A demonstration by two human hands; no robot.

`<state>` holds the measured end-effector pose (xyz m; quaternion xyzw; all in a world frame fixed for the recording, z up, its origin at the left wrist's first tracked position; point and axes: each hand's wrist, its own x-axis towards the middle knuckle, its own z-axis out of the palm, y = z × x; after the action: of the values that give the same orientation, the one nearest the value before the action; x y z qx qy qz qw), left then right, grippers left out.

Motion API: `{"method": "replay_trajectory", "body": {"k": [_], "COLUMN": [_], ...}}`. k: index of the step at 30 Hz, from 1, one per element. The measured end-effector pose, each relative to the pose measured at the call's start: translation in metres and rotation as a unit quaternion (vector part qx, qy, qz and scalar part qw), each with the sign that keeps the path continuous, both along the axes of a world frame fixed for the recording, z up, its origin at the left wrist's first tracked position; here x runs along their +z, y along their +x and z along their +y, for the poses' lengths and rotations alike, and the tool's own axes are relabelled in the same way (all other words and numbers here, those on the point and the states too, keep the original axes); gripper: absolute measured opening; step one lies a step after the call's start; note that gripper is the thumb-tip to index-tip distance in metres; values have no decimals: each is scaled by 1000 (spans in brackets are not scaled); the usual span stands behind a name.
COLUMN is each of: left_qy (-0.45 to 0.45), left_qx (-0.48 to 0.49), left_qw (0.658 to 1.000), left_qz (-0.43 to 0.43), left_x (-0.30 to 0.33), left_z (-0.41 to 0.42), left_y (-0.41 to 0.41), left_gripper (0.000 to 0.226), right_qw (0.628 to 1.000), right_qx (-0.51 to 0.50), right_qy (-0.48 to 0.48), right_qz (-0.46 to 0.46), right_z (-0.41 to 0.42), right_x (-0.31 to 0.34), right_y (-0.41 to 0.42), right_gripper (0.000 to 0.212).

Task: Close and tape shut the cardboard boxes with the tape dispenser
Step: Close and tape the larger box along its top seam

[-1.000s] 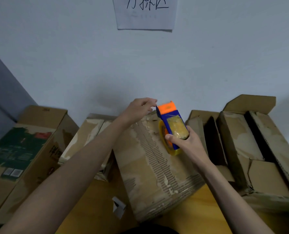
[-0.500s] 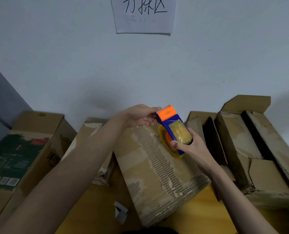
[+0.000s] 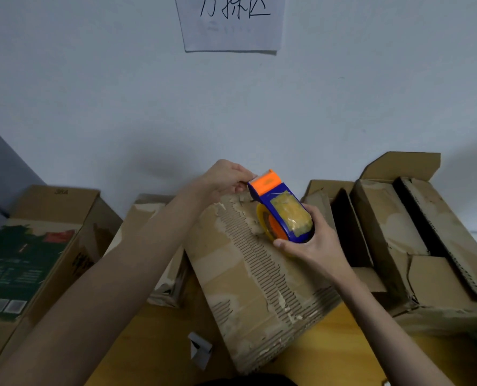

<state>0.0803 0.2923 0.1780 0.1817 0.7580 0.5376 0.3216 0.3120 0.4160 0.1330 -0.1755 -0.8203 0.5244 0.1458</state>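
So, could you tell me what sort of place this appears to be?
Probably a packing or sorting area: several worn cardboard boxes crowd a wooden table, a handwritten paper sign labels the wall, and the right hand holds a tape dispenser.

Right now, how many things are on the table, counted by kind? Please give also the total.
Cardboard boxes: 4 (green-printed box, box behind the left arm, torn box in the middle, open box on the right)
Tape dispensers: 1 (tape dispenser)
Small paper scraps: 1 (paper scrap)
Total: 6
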Motion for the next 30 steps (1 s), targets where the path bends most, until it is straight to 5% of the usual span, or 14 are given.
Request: {"method": "replay_trajectory", "body": {"k": [5,11,18,30], "left_qy": [-60,-67,-34,-110], "left_qx": [-25,-66,-33,-14], "left_qw": [995,993,996,992], "left_qz": [71,67,72,60], "left_x": [-1,-7,-5,-78], "left_z": [-7,-28,-61,-47], "left_y": [-9,-25,-65,-89], "left_gripper": [14,22,18,21], "right_qw": [994,993,998,998], "right_qx": [-49,-63,-38,-20], "right_qy": [84,60,13,40], "right_qz": [53,76,49,-45], "right_z": [-20,-38,-59,-77], "right_x": [-5,36,56,30], "right_y": [-8,-13,-21,-38], "right_gripper": [70,64,63,60]}}
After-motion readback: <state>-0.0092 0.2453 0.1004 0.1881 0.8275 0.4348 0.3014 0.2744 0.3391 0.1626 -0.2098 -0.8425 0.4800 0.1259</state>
